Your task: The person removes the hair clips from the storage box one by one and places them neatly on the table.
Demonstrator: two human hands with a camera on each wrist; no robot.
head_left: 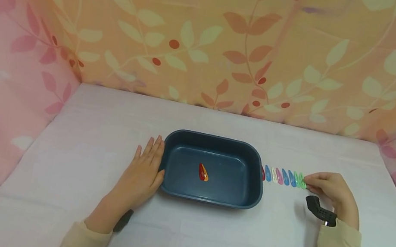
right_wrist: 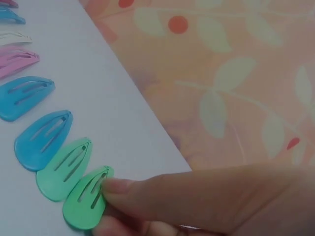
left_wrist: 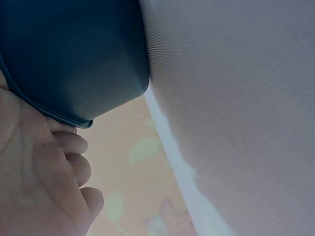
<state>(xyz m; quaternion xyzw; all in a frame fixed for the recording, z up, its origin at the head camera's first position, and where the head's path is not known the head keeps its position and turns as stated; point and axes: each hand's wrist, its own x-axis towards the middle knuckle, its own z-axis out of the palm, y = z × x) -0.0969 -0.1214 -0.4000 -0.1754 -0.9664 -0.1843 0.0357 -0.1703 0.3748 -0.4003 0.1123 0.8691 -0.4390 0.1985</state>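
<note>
A dark blue rectangular tray (head_left: 209, 195) stands on the white cloth, holding a red hair clip (head_left: 201, 171) and a yellow-orange one (head_left: 206, 174) that overlap. My left hand (head_left: 143, 171) lies against the tray's left rim with straight fingers; in the left wrist view its palm touches the rim of the tray (left_wrist: 98, 59). To the tray's right runs a row of snap hair clips in red, blue, white, pink and green. At the row's right end, my right hand (head_left: 333, 192) pinches a bright green hair clip (right_wrist: 86, 206) between thumb and fingers. A paler green clip (right_wrist: 61, 172) touches it.
The white tablecloth (head_left: 201, 242) spreads under everything. Behind it hangs an orange leaf-patterned curtain (head_left: 190, 74), with pink cloth (head_left: 5, 78) at the left side. Black camera mounts show at both wrists, the right one (head_left: 319, 210) above the table.
</note>
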